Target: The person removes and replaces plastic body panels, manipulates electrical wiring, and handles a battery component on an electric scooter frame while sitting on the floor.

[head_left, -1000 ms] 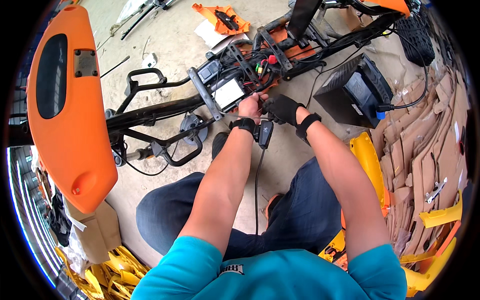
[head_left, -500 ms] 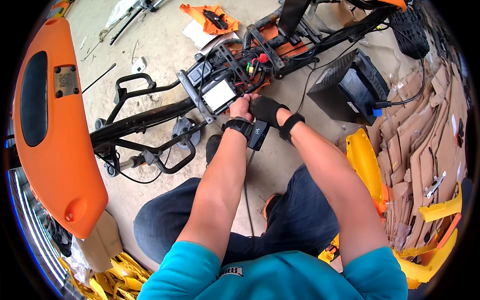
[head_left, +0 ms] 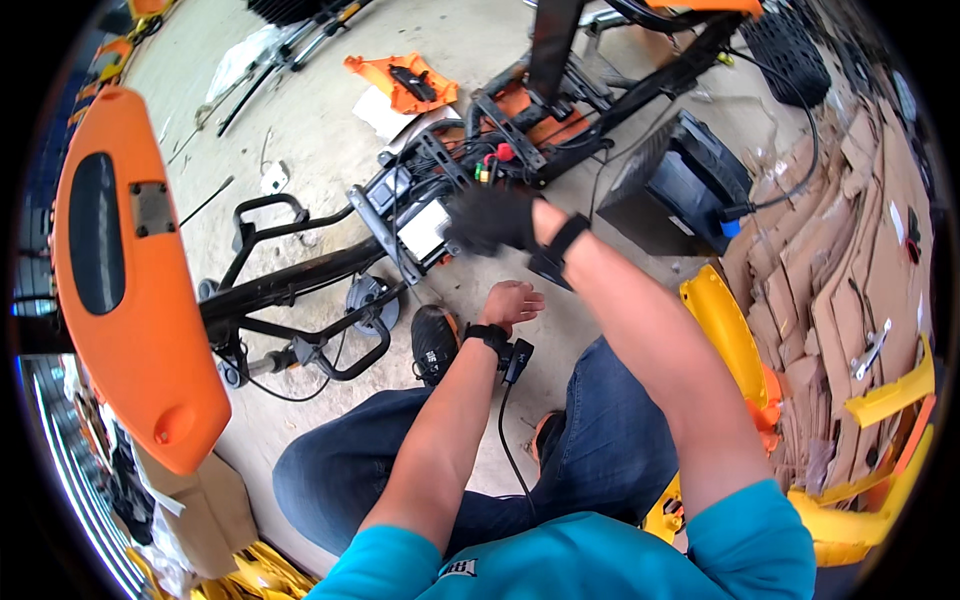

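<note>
My left hand (head_left: pixel 513 303) is bare and hangs over the floor below the vehicle frame, its fingers loosely out and nothing in it. A black strap with a small box and cable (head_left: pixel 516 361) sits at that wrist. My right hand (head_left: pixel 492 220), in a black glove, is over the frame's middle, beside a silver-faced box (head_left: pixel 424 230). Motion blurs its fingers, so whether it holds anything is unclear. The black tubular frame (head_left: pixel 290 285) carries bundled wires, with a red connector (head_left: pixel 504 152) and a green one among them.
A large orange body panel (head_left: pixel 140 290) stands at the left. Right of the frame is a black battery-like case (head_left: pixel 675 185) with a cable. Flattened cardboard (head_left: pixel 800 300) and yellow panels (head_left: pixel 722 320) lie at the right. An orange cover (head_left: pixel 405 84) rests on the floor beyond.
My hands were together at the silver-faced box and have parted. The left came back toward me and opened; the right moved slightly left over the frame. The view shifted a little.
</note>
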`<state>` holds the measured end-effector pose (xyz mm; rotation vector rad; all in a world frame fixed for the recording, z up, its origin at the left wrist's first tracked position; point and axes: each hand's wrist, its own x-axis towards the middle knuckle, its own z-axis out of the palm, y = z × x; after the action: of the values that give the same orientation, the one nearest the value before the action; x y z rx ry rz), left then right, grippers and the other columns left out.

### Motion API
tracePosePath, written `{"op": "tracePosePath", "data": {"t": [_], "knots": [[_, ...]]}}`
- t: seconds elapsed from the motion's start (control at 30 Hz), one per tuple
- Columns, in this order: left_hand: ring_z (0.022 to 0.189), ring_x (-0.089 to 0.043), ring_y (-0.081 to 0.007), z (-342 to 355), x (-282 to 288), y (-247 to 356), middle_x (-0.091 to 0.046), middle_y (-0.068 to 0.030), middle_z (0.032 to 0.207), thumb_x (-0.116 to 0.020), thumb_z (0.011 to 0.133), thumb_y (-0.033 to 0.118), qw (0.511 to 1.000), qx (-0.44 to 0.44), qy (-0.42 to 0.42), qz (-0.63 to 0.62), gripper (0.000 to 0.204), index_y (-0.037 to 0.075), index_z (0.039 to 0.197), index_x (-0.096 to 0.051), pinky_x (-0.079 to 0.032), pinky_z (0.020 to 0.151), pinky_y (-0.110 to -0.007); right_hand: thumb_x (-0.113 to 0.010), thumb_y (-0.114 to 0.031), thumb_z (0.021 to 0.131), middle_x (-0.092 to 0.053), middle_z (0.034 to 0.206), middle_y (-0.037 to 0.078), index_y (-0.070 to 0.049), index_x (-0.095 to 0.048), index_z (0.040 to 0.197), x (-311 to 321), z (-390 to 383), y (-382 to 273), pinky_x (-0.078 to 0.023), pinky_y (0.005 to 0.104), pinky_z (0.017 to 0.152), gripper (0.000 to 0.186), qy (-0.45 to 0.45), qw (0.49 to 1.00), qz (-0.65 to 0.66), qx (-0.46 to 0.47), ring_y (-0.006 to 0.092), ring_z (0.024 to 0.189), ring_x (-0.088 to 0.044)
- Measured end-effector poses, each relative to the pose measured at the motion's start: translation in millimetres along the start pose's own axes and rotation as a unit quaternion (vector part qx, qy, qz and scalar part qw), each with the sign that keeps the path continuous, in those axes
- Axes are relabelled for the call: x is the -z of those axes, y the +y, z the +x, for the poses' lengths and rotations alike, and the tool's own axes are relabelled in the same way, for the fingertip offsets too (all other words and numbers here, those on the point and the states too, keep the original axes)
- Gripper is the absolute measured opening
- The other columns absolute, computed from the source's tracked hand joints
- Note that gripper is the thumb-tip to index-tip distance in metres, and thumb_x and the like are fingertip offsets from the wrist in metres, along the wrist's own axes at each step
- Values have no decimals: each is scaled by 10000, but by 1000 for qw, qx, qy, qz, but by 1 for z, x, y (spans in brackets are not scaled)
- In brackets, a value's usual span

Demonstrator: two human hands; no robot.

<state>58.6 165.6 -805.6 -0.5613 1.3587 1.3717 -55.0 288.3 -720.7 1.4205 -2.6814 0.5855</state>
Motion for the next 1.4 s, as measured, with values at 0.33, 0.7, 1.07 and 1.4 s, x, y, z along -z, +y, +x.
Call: {"op": "tracePosePath", "data": {"t": [0.33, 0.7, 1.07, 1.4], "knots": [[867, -639, -218, 7, 11, 8, -641, -129, 985, -471, 942, 156, 996, -61, 58, -31, 218, -7, 1076, -527, -519, 742, -320, -513, -214, 900, -639, 857, 92, -77, -582, 935, 1, -109, 41, -497, 342, 642, 157, 2, 869, 254, -425, 221, 750, -632], [909, -618, -191, 29, 16, 55, -630, -67, 993, -569, 937, 279, 956, -112, 70, -261, 271, 37, 1057, -555, -499, 771, -319, -615, -203, 767, -543, 1081, 94, -170, -631, 948, -118, -194, -9, -477, 409, 752, 185, -134, 885, -160, -417, 284, 1001, -529], [794, -596, -161, 42, 24, 68, -624, -45, 893, -567, 932, 202, 931, -104, 47, -347, 171, 55, 1012, -601, -505, 711, -300, -568, -219, 861, -633, 872, 123, -118, -610, 904, -82, -158, -11, -485, 427, 715, 118, 15, 895, 115, -430, 324, 822, -610], [790, -586, -147, 37, 33, 66, -615, -17, 869, -546, 949, 263, 916, -104, -1, -388, 209, 69, 984, -615, -501, 774, -301, -536, -191, 869, -642, 816, 145, -61, -638, 898, -46, -94, -13, -469, 408, 682, 168, 50, 889, 220, -400, 327, 759, -599]]}}
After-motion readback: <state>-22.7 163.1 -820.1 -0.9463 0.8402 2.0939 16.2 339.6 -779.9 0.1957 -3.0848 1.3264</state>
